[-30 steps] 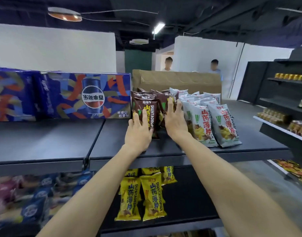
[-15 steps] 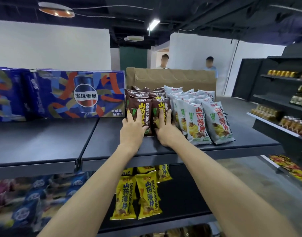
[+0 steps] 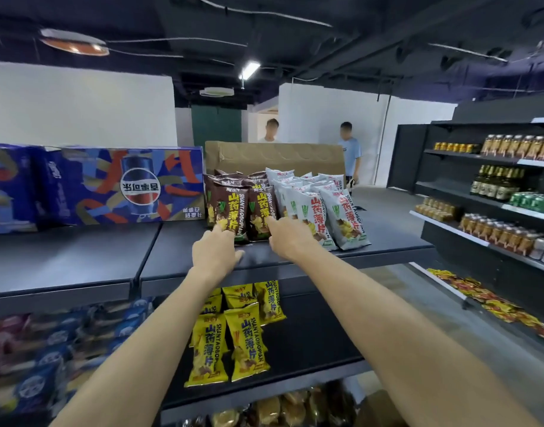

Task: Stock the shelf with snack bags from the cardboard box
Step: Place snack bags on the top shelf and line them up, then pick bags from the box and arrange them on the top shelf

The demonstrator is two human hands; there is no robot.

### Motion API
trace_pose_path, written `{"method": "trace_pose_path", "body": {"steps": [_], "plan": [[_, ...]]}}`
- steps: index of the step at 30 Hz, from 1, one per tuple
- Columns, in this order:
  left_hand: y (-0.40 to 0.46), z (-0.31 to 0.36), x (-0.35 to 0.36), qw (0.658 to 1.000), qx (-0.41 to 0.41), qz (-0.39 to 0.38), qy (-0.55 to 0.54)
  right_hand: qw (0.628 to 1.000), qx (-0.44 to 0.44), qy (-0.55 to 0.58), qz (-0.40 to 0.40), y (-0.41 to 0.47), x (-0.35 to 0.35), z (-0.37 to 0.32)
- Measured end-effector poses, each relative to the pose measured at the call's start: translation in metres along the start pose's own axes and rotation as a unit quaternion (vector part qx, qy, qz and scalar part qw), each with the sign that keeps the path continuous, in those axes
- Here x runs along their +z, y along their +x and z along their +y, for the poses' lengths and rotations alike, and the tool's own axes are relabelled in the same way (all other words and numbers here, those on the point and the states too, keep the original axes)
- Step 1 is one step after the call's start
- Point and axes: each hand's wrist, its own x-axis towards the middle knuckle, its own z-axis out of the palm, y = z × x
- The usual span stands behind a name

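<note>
Head view. My left hand (image 3: 216, 252) rests near the front edge of the dark grey metal top shelf (image 3: 295, 260), fingers loosely spread and its grip holding nothing; the fingertips touch the bottom of the front brown foil snack bag with yellow lettering (image 3: 232, 211). My right hand (image 3: 287, 238) reaches beside it, index finger extended against the lower part of the second brown snack bag (image 3: 261, 211); its grip is likewise wide and closes on nothing. The brown bags stand upright in two short rows running toward the back of the shelf. Just to their right stand rows of white foil snack bags with red lettering (image 3: 346, 217), also upright. Behind both groups, at the rear edge of the shelf, sits the open brown cardboard box (image 3: 280, 157). At the left of the bags lies a blue printed cola carton (image 3: 122, 186). On the shelf below, yellow snack bags (image 3: 249, 346) lie toward its front edge.
</note>
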Motion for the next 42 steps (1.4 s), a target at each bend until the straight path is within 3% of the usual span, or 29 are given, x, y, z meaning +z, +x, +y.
{"method": "trace_pose_path", "body": {"steps": [9, 21, 27, 35, 42], "plan": [[-0.022, 0.093, -0.035, 0.998, 0.056, 0.010, 0.034, 0.999, -0.018, 0.042, 0.011, -0.080, -0.023, 0.086], [-0.087, 0.319, 0.007, 0.985, 0.166, -0.056, -0.003, 0.995, 0.091, 0.021, -0.021, -0.221, -0.006, 0.272], [-0.104, 0.401, 0.040, 0.972, 0.218, -0.083, -0.007, 0.986, 0.153, 0.032, -0.059, -0.267, 0.017, 0.343], [-0.126, 0.428, 0.158, 0.950, 0.254, -0.180, -0.012, 0.965, 0.206, 0.051, -0.152, -0.297, 0.114, 0.384], [-0.115, 0.419, 0.261, 0.920, 0.203, -0.334, -0.005, 0.944, 0.222, 0.061, -0.234, -0.277, 0.188, 0.410]]}}
